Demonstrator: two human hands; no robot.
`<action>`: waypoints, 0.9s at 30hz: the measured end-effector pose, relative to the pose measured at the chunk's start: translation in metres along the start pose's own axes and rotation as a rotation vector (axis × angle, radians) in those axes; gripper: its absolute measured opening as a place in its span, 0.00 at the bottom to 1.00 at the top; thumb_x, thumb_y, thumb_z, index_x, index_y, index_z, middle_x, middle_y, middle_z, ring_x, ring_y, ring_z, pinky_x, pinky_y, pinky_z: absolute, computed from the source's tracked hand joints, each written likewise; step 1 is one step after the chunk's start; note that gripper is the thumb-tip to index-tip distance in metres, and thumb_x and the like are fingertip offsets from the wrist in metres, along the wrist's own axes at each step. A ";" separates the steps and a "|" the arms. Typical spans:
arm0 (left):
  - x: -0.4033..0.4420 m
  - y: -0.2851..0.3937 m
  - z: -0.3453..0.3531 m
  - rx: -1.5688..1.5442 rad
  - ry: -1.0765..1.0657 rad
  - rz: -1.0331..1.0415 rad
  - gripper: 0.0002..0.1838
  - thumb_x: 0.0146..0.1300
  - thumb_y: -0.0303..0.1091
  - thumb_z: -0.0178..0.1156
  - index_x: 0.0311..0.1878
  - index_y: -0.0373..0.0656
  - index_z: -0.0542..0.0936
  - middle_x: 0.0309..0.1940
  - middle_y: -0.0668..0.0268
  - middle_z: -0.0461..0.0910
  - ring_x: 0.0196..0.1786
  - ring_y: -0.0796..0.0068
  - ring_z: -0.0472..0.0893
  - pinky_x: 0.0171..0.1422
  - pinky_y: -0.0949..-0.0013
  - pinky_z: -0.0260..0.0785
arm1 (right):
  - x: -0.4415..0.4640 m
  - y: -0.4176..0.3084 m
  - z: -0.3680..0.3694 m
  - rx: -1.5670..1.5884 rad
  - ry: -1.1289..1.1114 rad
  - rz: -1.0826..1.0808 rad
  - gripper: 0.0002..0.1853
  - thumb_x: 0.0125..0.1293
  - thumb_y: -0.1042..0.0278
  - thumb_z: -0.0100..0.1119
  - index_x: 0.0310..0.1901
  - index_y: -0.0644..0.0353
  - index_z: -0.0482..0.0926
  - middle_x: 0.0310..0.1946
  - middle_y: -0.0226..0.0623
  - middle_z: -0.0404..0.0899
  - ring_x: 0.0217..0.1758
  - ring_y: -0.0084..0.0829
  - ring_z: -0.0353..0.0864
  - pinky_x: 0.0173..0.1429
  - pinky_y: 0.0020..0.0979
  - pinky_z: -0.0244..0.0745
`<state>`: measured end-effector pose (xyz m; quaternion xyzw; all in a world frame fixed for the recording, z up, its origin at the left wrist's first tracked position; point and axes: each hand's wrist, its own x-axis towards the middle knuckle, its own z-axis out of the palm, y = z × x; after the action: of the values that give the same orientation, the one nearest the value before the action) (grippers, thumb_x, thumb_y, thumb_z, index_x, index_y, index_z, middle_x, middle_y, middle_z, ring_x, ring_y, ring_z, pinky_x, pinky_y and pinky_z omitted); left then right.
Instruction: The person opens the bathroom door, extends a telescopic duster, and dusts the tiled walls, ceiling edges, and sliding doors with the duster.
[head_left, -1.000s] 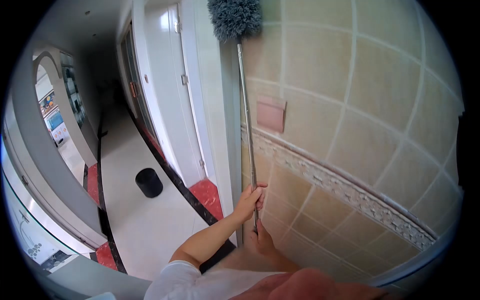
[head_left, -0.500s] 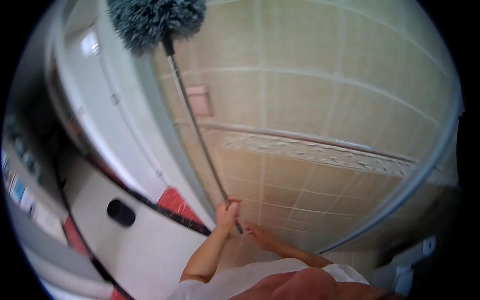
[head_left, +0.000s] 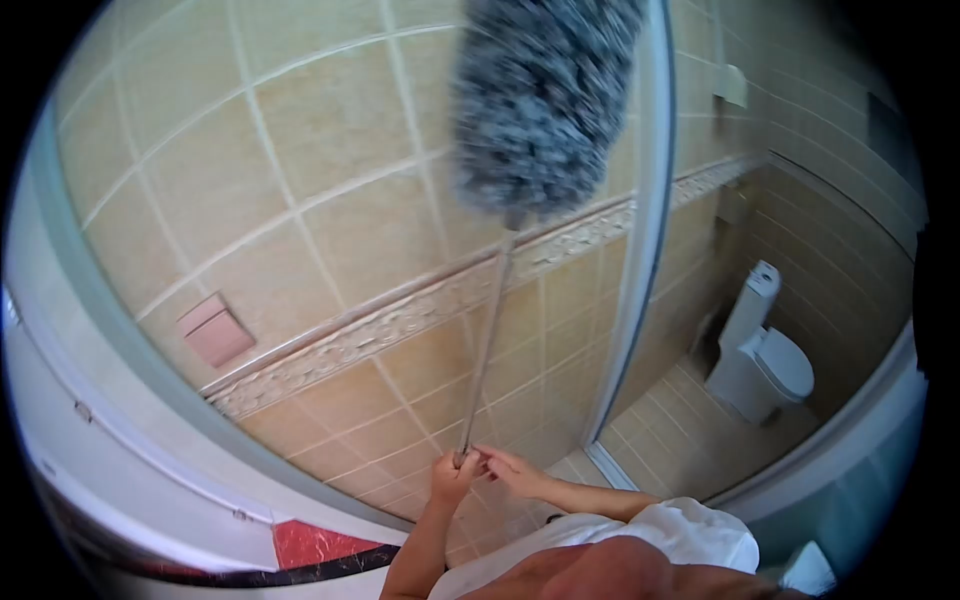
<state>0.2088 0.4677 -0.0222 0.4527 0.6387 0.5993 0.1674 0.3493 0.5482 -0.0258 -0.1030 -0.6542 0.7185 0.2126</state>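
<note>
My left hand (head_left: 454, 477) is wrapped round the lower end of a thin metal pole (head_left: 487, 350). The pole rises upright to a large fluffy grey duster head (head_left: 545, 105), blurred by motion, in front of the tiled wall (head_left: 330, 110). Close beside the pole's lower end is my right hand (head_left: 508, 471), its fingers apart and near my left hand; whether they touch the pole is hard to tell. Nothing shows in my right hand.
A pink switch plate (head_left: 216, 330) is on the wall at left, above a patterned border (head_left: 400, 322). A glass partition frame (head_left: 640, 230) stands right of the duster, with a white toilet (head_left: 765, 375) beyond. A white door (head_left: 130, 450) is at lower left.
The view has swung right, from the hallway to the partition and toilet. The duster has moved right along the wall. My right hand has come off the pole and is now closer to my left.
</note>
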 end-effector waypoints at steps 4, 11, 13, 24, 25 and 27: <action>-0.005 0.021 0.038 0.035 -0.259 -0.016 0.12 0.55 0.37 0.61 0.28 0.38 0.74 0.15 0.68 0.67 0.21 0.81 0.65 0.25 0.72 0.60 | -0.030 -0.005 -0.025 0.097 0.208 -0.123 0.29 0.71 0.50 0.31 0.65 0.63 0.55 0.55 0.39 0.67 0.52 0.27 0.70 0.56 0.30 0.66; -0.015 0.043 0.114 -0.032 -0.530 0.070 0.13 0.55 0.39 0.61 0.31 0.38 0.75 0.18 0.61 0.73 0.21 0.75 0.72 0.27 0.68 0.64 | -0.105 -0.021 -0.048 0.065 0.477 -0.124 0.26 0.71 0.53 0.35 0.63 0.65 0.58 0.56 0.39 0.67 0.56 0.27 0.67 0.59 0.29 0.62; -0.021 0.037 0.141 0.062 -0.660 0.017 0.13 0.54 0.40 0.61 0.32 0.39 0.75 0.19 0.60 0.74 0.22 0.73 0.74 0.28 0.67 0.65 | -0.118 -0.035 -0.064 -0.108 0.577 -0.129 0.24 0.71 0.56 0.36 0.61 0.65 0.61 0.53 0.38 0.69 0.55 0.27 0.68 0.58 0.28 0.63; -0.013 0.047 0.284 0.019 -0.791 0.165 0.13 0.55 0.41 0.59 0.38 0.42 0.74 0.20 0.60 0.74 0.23 0.65 0.76 0.29 0.65 0.66 | -0.181 -0.071 -0.215 0.169 0.858 -0.143 0.17 0.70 0.57 0.38 0.46 0.63 0.68 0.38 0.41 0.75 0.42 0.33 0.77 0.50 0.34 0.71; -0.016 0.043 0.294 0.063 -0.837 0.138 0.14 0.56 0.42 0.59 0.39 0.42 0.74 0.21 0.59 0.74 0.24 0.64 0.76 0.29 0.65 0.66 | -0.185 -0.083 -0.230 0.203 0.966 -0.158 0.17 0.70 0.56 0.38 0.45 0.63 0.68 0.35 0.41 0.75 0.39 0.34 0.78 0.47 0.35 0.73; -0.025 0.027 0.317 0.095 -0.886 0.124 0.14 0.56 0.42 0.58 0.40 0.42 0.74 0.21 0.59 0.74 0.24 0.64 0.76 0.30 0.65 0.66 | -0.192 -0.102 -0.262 0.223 1.031 -0.276 0.18 0.70 0.54 0.37 0.45 0.62 0.67 0.29 0.39 0.73 0.31 0.32 0.75 0.40 0.35 0.74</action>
<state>0.4723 0.6394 -0.0770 0.7102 0.5038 0.3265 0.3677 0.6484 0.7038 0.0171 -0.3317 -0.3926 0.6053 0.6078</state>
